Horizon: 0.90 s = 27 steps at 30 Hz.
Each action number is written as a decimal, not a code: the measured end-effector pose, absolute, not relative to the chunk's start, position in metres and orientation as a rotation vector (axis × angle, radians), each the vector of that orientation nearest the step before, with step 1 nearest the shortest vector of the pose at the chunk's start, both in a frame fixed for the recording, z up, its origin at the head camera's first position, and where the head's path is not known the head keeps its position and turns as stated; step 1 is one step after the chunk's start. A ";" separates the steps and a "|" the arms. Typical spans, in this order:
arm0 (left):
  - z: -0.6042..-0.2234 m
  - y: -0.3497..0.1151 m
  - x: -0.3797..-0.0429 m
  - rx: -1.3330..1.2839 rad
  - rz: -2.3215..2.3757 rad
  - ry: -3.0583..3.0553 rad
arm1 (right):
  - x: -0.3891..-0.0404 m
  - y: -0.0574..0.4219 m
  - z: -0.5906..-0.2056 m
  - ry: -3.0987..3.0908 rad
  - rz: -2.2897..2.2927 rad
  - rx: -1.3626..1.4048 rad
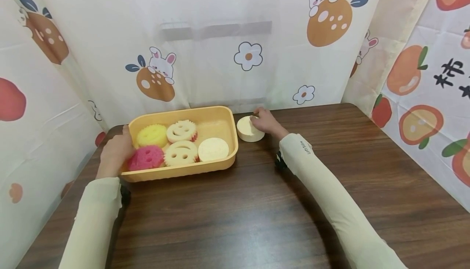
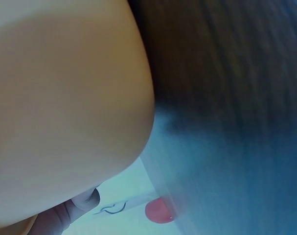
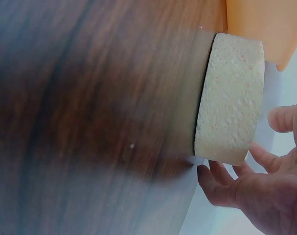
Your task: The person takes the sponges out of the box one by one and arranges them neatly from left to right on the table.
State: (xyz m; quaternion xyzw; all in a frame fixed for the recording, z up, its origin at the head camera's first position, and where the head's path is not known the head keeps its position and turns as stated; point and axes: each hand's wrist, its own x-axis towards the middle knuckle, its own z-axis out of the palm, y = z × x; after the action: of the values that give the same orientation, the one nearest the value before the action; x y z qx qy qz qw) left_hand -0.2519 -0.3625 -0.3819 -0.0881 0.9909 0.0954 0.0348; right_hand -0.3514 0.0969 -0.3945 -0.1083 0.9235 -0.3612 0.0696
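At the left end of a yellow tray (image 1: pixel 180 174), my left hand (image 1: pixel 116 150) grips the side wall. In the left wrist view its fingers (image 2: pixel 82 205) show past a large, blurred tan surface. My right hand (image 1: pixel 267 122) is at a thick, round, pale yellow sponge (image 1: pixel 249 132) lying on the table just right of the tray. Seen from the right wrist, the fingertips (image 3: pixel 214 183) touch the side of that sponge (image 3: pixel 231 98), and the thumb stands apart from it.
Inside the tray lie a yellow sponge (image 1: pixel 151 135), a pink sponge (image 1: pixel 147 158), two cream smiley-face sponges (image 1: pixel 181 153) and a plain round one (image 1: pixel 213 150). Dark wooden table (image 1: pixel 205 220) extends in front. Printed curtains (image 1: pixel 216 65) rise along the back and both sides.
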 end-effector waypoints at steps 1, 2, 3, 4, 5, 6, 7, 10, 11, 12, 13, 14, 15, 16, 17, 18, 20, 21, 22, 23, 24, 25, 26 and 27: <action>-0.382 -0.362 -0.252 -0.271 0.293 3.046 | -0.352 0.097 -0.394 2.784 -1.092 -0.333; -0.382 -0.363 -0.252 -0.268 0.290 3.046 | -0.352 0.097 -0.394 2.789 -1.095 -0.340; -0.382 -0.363 -0.252 -0.269 0.286 3.046 | -0.353 0.098 -0.395 2.795 -1.096 -0.346; -0.381 -0.362 -0.252 -0.270 0.284 3.047 | -0.353 0.098 -0.395 2.801 -1.098 -0.350; -0.381 -0.362 -0.252 -0.267 0.282 3.048 | -0.353 0.099 -0.395 2.809 -1.103 -0.354; -0.381 -0.362 -0.252 -0.263 0.280 3.051 | -0.353 0.099 -0.395 2.814 -1.107 -0.352; -0.381 -0.362 -0.252 -0.261 0.278 3.052 | -0.354 0.100 -0.395 2.818 -1.113 -0.348; -0.381 -0.362 -0.252 -0.259 0.274 3.056 | -0.354 0.101 -0.395 2.832 -1.135 -0.337; -0.381 -0.362 -0.252 -0.259 0.274 3.056 | -0.354 0.101 -0.394 2.837 -1.143 -0.336; -0.381 -0.362 -0.252 -0.260 0.272 3.056 | -0.355 0.101 -0.394 2.841 -1.153 -0.337; -0.382 -0.363 -0.252 -0.259 0.270 3.057 | -0.355 0.101 -0.393 2.847 -1.158 -0.337; -0.382 -0.363 -0.252 -0.260 0.272 3.056 | -0.355 0.101 -0.393 2.853 -1.161 -0.338; -0.382 -0.363 -0.252 -0.261 0.276 3.055 | -0.355 0.101 -0.393 2.859 -1.166 -0.337; -0.382 -0.363 -0.252 -0.262 0.281 3.054 | -0.355 0.101 -0.392 2.864 -1.168 -0.335; -0.382 -0.363 -0.252 -0.262 0.285 3.053 | -0.355 0.101 -0.392 2.867 -1.170 -0.333; -0.383 -0.363 -0.252 -0.262 0.290 3.051 | -0.355 0.101 -0.392 2.868 -1.171 -0.330; -0.382 -0.362 -0.251 -0.268 0.298 3.050 | -0.355 0.101 -0.391 2.866 -1.174 -0.320; -0.382 -0.362 -0.251 -0.271 0.302 3.049 | -0.355 0.101 -0.391 2.863 -1.179 -0.314; -0.382 -0.362 -0.251 -0.273 0.307 3.049 | -0.355 0.101 -0.391 2.856 -1.185 -0.311; -0.382 -0.362 -0.251 -0.275 0.311 3.048 | -0.355 0.101 -0.390 2.853 -1.190 -0.307; -0.382 -0.362 -0.251 -0.277 0.313 3.049 | -0.355 0.101 -0.390 2.851 -1.195 -0.305; -0.382 -0.361 -0.252 -0.277 0.314 3.050 | -0.355 0.101 -0.390 2.849 -1.202 -0.303; -0.382 -0.361 -0.252 -0.275 0.315 3.051 | -0.356 0.101 -0.390 2.848 -1.207 -0.302; -0.382 -0.361 -0.252 -0.274 0.317 3.051 | -0.356 0.101 -0.390 2.849 -1.208 -0.304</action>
State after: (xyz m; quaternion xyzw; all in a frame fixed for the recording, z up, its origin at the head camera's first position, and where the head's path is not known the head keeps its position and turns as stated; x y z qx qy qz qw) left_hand -0.2519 -0.3614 -0.3823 -0.0890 0.9902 0.1028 0.0311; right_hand -0.3562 0.1012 -0.3901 -0.0977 0.9161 -0.3886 0.0161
